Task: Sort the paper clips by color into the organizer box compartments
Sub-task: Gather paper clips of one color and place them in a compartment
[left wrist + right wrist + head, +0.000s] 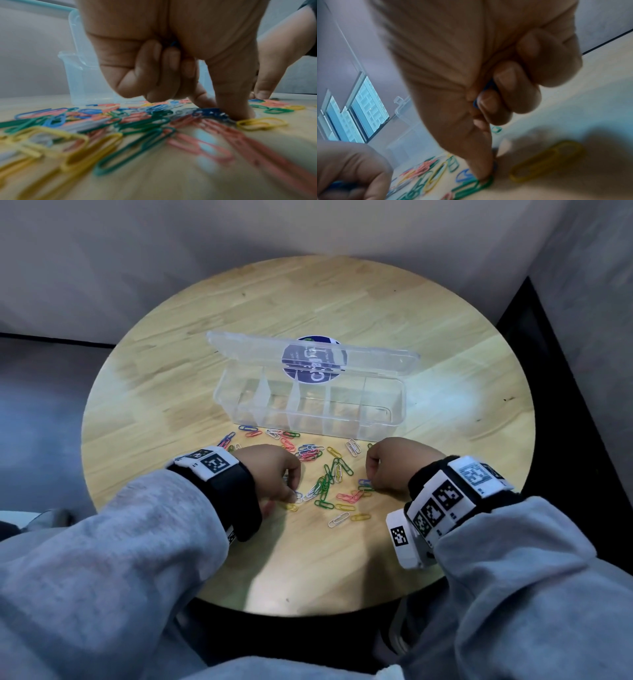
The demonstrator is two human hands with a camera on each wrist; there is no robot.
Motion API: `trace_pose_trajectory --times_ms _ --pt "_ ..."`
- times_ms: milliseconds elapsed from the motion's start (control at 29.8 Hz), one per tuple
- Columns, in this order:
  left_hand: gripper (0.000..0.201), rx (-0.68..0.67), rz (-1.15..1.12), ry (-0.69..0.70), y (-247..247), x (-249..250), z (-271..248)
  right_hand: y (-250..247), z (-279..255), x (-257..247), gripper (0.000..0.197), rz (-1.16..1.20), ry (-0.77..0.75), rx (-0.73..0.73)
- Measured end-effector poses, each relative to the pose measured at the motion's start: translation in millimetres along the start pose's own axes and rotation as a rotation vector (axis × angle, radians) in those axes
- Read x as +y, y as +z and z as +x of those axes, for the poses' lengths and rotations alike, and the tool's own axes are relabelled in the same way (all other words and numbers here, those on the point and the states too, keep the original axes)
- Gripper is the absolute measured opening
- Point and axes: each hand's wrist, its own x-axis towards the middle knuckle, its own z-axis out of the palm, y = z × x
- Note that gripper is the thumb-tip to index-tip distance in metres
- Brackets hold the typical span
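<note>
Already a few blue wire paper clips (485, 93) seem tucked under the curled fingers of the right hand (394, 465), a blue edge showing against its palm in the right wrist view, and that hand's straight forefinger presses down among green clips at the lower middle of that picture. The left hand (274, 474) is likewise curled, with a hint of blue deep in its fist, while its thumb and forefinger close on a dark blue clip (210, 113) lying on the worktop just right of centre in the left wrist view. The loose multicoloured paper clips (325, 474) lie scattered mid-frame in the head view, between and under both hands, many overlapping. The likely trouble is that interlocked clips come up together, so a green or pink one rides along with a blue, or that stored clips slip from a fist while the fingertips work. The clear plastic organizer box (308, 402), lid open, stands just beyond the scatter on the round wooden worktop (445, 354); its compartments look empty.
</note>
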Motion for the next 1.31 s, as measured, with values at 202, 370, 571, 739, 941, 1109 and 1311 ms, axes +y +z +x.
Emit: trace_pose_trajectory --times_ms 202,370,571,739,941,1109,1311 --pt "0.009 -0.015 0.010 0.004 1 -1 3 2 4 3 0.008 0.054 0.029 -0.060" --pt "0.013 -0.003 -0.086 0.001 3 -3 1 -4 -2 4 0.006 0.148 0.035 -0.035" --pt "0.017 -0.018 -0.464 0.023 -6 -11 -4 -11 -10 6 0.010 0.266 -0.008 -0.056" --pt "0.020 -0.088 -0.915 0.017 -16 -5 -7 -16 -13 9 0.008 0.361 -0.010 -0.093" --pt "0.023 -0.067 -1.390 -0.016 -16 -3 -4 -12 -6 13 0.018 0.736 -0.060 -0.147" --pt "0.020 -0.084 -1.378 -0.067 -14 -4 -3 -10 -2 14 0.021 0.907 -0.086 -0.158" --pt "0.022 -0.033 -1.412 -0.046 -15 11 -3 -8 -4 2 0.033 1.065 -0.094 -0.251"
